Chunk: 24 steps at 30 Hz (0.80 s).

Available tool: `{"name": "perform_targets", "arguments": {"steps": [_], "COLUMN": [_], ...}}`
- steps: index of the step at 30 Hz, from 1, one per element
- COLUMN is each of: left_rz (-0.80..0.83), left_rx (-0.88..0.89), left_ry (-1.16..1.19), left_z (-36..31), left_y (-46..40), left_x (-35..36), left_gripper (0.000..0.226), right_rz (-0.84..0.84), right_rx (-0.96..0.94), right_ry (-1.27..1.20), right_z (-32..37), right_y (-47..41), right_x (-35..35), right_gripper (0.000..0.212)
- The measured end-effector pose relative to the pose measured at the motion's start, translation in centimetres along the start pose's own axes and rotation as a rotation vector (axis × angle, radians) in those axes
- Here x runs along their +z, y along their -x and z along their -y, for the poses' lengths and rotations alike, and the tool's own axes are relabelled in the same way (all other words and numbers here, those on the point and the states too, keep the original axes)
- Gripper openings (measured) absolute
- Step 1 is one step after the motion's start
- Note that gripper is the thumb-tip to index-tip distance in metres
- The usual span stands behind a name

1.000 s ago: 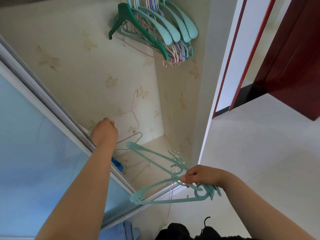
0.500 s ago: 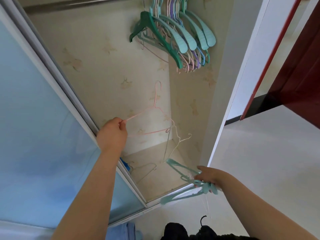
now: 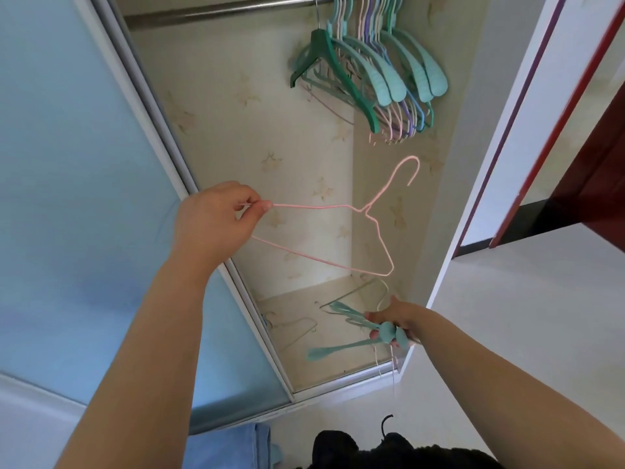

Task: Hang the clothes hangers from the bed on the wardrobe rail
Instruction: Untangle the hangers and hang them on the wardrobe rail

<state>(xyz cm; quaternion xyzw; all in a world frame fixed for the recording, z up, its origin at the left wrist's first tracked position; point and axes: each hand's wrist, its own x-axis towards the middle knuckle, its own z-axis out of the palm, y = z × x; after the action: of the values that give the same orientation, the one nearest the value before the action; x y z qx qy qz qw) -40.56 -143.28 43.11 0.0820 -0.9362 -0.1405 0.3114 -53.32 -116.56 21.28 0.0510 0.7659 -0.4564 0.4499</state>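
Left hand: your left hand (image 3: 216, 218) is raised in front of the open wardrobe and pinches one corner of the pink wire hanger (image 3: 368, 228) between thumb and fingertips.
Right hand: your right hand (image 3: 395, 321) is lower and nearer to you, at the right front corner of the wardrobe floor; its fingers are curled round a bundle of teal plastic hangers (image 3: 341, 350), with some thin wire hangers in the same grip.
Pink wire hanger: it reaches to the right from your left hand, tilted, with its hook pointing up and to the right. The hook is free in the air, below the hung hangers and well under the rail. Its low corner is just above your right hand, not touching it.
Teal bundle: it points to the left and down from your right hand, over the wardrobe floor.
Rail: the metal rail (image 3: 216, 10) runs across the top, far from both hands.
Hung hangers: a group of hangers on the rail (image 3: 378, 76), green, teal, pink and purple, is at the right end of the rail.
Wardrobe floor: a grey wire hanger (image 3: 297, 328) lies there, left of your right hand.
Door: the blue sliding door (image 3: 77, 198) is at the left, behind your left arm.
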Motion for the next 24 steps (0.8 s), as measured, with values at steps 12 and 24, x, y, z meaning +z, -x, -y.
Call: {"name": "perform_targets", "arguments": {"steps": [12, 24], "left_rz": [-0.052, -0.117], "left_rx": [0.096, 0.108], "left_ry": [-0.064, -0.241], "left_z": [-1.3, -1.0], "left_y": [1.2, 0.8], "left_x": [-2.3, -1.9], "left_gripper": [0.033, 0.040], "right_rz": [-0.044, -0.095], "right_rx": [0.020, 0.017], "right_ry": [-0.152, -0.051], "right_z": [-0.1, 0.1], "right_y": [1.6, 1.6], "right_x": [-0.4, -1.3], "right_gripper": [0.032, 0.018]}}
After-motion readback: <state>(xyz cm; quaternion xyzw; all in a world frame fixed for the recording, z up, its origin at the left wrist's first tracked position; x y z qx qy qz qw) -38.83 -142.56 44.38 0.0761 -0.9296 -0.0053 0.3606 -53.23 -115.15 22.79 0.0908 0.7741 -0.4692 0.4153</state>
